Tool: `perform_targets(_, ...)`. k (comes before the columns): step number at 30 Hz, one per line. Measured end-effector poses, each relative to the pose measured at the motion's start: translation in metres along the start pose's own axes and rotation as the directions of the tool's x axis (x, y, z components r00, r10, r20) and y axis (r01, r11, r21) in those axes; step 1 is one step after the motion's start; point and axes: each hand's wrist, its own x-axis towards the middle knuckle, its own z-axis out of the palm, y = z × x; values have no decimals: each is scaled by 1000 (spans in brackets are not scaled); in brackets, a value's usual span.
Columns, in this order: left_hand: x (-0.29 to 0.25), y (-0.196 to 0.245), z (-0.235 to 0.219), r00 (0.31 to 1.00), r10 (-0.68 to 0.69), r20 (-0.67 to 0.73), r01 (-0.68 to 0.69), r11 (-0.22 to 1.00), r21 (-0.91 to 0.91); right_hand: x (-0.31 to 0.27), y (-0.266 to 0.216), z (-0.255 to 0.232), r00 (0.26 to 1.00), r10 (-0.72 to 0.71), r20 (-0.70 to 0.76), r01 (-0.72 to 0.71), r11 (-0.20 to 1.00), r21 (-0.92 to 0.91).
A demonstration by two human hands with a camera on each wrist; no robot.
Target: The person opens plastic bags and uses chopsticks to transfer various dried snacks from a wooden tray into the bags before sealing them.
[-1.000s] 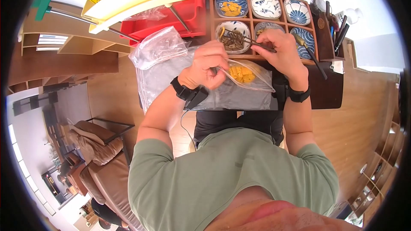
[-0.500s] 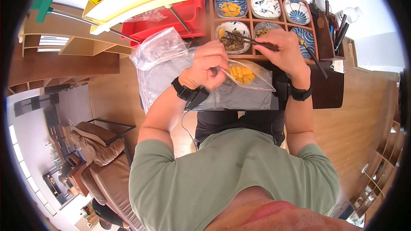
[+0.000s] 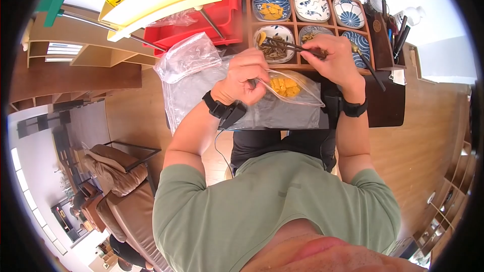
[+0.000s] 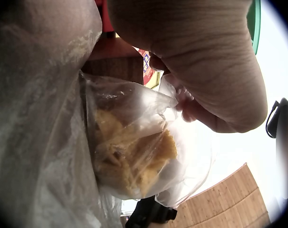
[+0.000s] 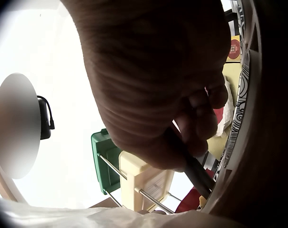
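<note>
In the head view my left hand (image 3: 245, 76) pinches the mouth edge of a clear zip bag (image 3: 307, 108) holding orange-yellow dried pieces (image 3: 285, 87). The left wrist view shows those pieces through the plastic bag (image 4: 130, 99), close beside the left hand (image 4: 205, 61). My right hand (image 3: 334, 58) grips dark slender tongs (image 3: 297, 47) that point left over a white patterned bowl (image 3: 289, 34). Brown dried pieces (image 3: 276, 53) fill that bowl, and an orange piece (image 3: 261, 37) shows at the tongs' tips. The right wrist view has the tongs (image 5: 196, 173) under the right hand's fingers.
The bowl sits in a wooden divided tray (image 3: 297, 65) with several other patterned bowls. A blue bowl (image 3: 258, 1) holds orange pieces. A dark-handled tool (image 3: 370, 68) lies across the tray's right corner. More clear plastic (image 3: 191, 60) and a red bin (image 3: 234, 7) are at the left.
The right hand has shifted slightly right and toward the body, and the tongs' prongs now lie closer together across the bowl. The left hand still holds the bag in place.
</note>
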Motion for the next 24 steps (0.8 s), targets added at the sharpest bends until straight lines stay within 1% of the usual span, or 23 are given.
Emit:
perform_targets(3, 1, 1, 0, 1000, -1, -3, 1, 1000, -1, 0, 1, -2, 999, -34, -38, 33, 999, -35)
perform_targets(6, 1, 1, 0, 1000, -8, -2, 8, 1000, 3, -1, -1, -3, 1000, 2, -8, -2, 999, -48)
perform_targets(8, 0, 1, 0, 1000, -14, 1, 14, 1000, 6, -2, -1, -3, 995, 88, 55, -84, 995, -59)
perform_targets(9, -1, 0, 0, 1000, -16, 3, 16, 1000, 9, -2, -1, -3, 995, 88, 54, -85, 995, -59)
perform_targets(11, -1, 0, 0, 1000, -19, 5, 19, 1000, 13, -1, 0, -4, 996, 24, 87, -12, 990, -141)
perform_targets(15, 0, 0, 0, 1000, -12, 3, 12, 1000, 14, -2, 0, -6, 994, 31, 107, -15, 989, -150)
perform_targets(17, -1, 0, 0, 1000, -11, 4, 11, 1000, 12, -4, 3, -7, 991, 95, 90, -84, 989, -125)
perform_targets(20, -1, 0, 0, 1000, -10, 3, 10, 1000, 16, -3, 1, -10, 991, 106, 86, -97, 991, -96)
perform_targets(21, -1, 0, 0, 1000, -10, 0, 10, 1000, 16, -3, 3, -10, 991, 105, 86, -97, 991, -97)
perform_targets(23, -1, 0, 0, 1000, -8, -5, 8, 1000, 17, -3, 6, -11, 999, 13, 40, -9, 996, -92)
perform_targets(24, -1, 0, -1, 1000, -9, -2, 9, 1000, 20, -3, 5, -12, 999, 11, 40, -7, 996, -93)
